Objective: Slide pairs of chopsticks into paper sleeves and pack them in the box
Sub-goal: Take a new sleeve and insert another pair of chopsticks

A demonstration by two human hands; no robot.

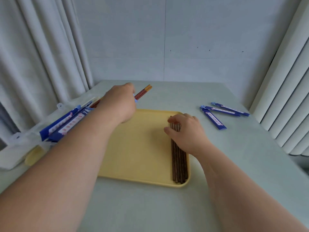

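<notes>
Leftward, the left hand clamps a chopstick pair, apparently sleeved; the right hand pinches loose chopsticks on the tray.

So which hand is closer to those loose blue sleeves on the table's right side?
Right. The right hand grips the brown chopsticks in the yellow tray, just left of the blue sleeves; the left hand holds a sleeved pair over the tray's far left corner.

The left hand hides its fingers and most of its sleeved pair (red ends show). The left edge crops the box.
</notes>
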